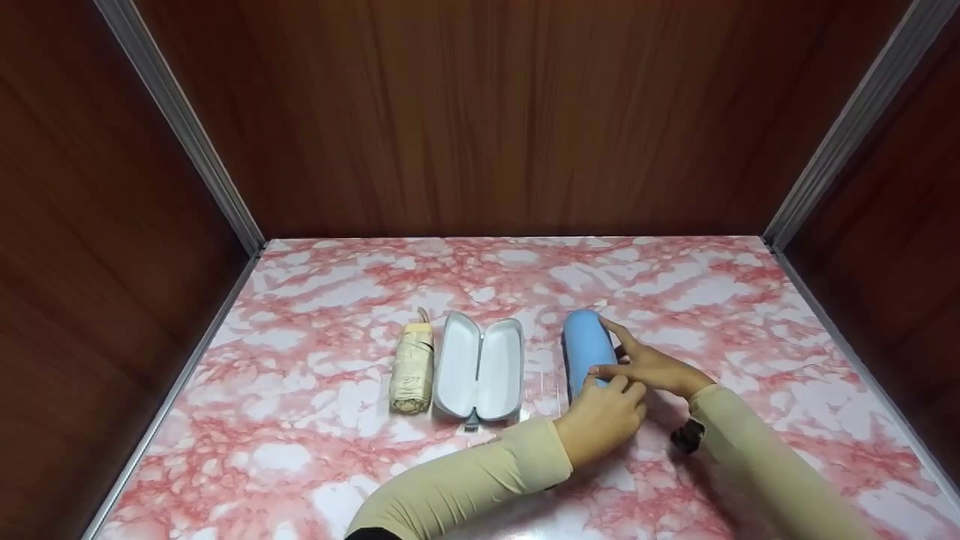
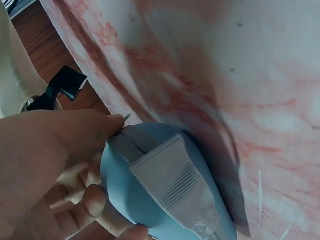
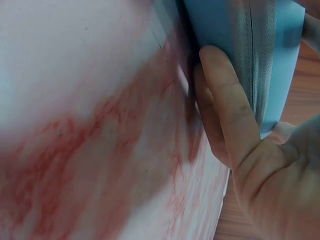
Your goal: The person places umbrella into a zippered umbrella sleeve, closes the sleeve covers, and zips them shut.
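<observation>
On the right of the table lies a blue zippered case (image 1: 587, 345), its grey zipper band (image 3: 260, 55) running along the side. My right hand (image 1: 651, 369) steadies it, fingers along the right side and thumb over the top. At the near end, my left hand (image 1: 606, 420) pinches the zipper; a small metal tip, apparently the zipper pull (image 2: 127, 118), pokes out past the thumb. A ribbed grey tab (image 2: 167, 172) covers part of that end in the left wrist view. The case looks closed where visible, and its contents are hidden.
Left of the blue case, a hinged glasses case (image 1: 501, 371) lies spread, white inside, with a grey clasp toward me. Beside it is a folded cream umbrella (image 1: 412, 367) with a wrist loop. Brown wood-grain panels (image 1: 480, 120) enclose the marbled table (image 1: 300, 465) on three sides.
</observation>
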`<state>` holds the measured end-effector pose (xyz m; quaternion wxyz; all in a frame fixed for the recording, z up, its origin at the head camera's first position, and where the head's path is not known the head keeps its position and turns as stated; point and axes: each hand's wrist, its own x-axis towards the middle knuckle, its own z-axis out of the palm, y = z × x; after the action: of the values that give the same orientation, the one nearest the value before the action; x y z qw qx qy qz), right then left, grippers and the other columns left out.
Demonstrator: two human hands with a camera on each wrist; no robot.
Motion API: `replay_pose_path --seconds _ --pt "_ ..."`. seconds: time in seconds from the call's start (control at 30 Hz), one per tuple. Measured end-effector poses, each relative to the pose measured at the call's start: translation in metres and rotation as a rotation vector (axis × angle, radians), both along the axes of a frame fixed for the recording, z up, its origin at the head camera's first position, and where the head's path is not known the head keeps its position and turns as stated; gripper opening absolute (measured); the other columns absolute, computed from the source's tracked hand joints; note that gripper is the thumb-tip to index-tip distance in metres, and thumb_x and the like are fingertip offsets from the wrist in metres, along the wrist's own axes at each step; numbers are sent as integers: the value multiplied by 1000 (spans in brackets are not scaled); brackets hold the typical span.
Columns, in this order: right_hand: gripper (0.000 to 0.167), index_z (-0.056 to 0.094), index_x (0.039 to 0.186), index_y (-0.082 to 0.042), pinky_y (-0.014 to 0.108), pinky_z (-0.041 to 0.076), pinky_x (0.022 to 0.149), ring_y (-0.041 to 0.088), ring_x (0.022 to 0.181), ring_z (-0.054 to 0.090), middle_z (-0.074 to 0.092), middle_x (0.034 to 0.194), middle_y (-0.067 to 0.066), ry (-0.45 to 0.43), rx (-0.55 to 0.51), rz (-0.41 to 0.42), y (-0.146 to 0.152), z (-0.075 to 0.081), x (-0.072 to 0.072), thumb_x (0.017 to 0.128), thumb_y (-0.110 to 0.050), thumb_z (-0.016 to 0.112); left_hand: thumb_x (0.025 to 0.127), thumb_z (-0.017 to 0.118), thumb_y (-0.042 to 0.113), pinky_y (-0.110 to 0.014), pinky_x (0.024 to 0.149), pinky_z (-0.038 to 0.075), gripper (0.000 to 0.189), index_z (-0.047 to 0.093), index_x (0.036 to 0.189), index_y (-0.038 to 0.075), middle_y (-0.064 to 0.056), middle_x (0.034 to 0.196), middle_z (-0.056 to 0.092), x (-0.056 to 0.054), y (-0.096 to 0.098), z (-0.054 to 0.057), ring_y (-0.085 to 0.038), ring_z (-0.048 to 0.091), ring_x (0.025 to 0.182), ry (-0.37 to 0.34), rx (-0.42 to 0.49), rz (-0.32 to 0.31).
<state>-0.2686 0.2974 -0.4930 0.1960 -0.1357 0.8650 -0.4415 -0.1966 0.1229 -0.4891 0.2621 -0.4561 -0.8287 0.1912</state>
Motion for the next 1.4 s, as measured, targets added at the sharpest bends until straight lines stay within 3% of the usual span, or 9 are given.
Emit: replay_pose_path --seconds 0.17,0.57,0.87,1.03,1.4 --pt "96 5 162 -30 50 42 99 37 123 50 47 133 24 -1 0 -8 -1 0 1 92 -45 70 98 60 35 -31 65 55 17 75 106 40 7 112 56 2 0 -2 -12 52 100 6 12 10" --pt "98 5 162 -30 53 41 101 39 125 49 47 134 25 -3 15 -22 -2 -2 2 91 -46 71 97 61 33 -35 59 54 17 76 101 40 7 107 55 16 3 0 -13 54 93 -34 -54 16" --pt "99 4 161 -31 50 42 100 35 121 51 49 132 23 -34 -14 -12 -1 -1 1 91 -43 72 97 62 27 -34 58 57 18 77 101 36 10 96 61 16 0 0 -10 58 84 -18 -58 -41" --pt "99 4 161 -31 46 48 94 36 121 51 47 133 24 -44 -30 -7 0 0 1 91 -41 72 98 60 25 -35 60 58 21 78 100 36 11 96 61 15 -2 0 -10 59 85 -16 -68 -64" --pt "100 3 162 -30 42 49 92 36 123 48 44 135 25 -43 -26 -11 1 0 -1 91 -42 72 97 61 25 -34 63 58 21 78 97 38 13 95 62 12 -7 0 -8 59 85 -39 -68 -102"
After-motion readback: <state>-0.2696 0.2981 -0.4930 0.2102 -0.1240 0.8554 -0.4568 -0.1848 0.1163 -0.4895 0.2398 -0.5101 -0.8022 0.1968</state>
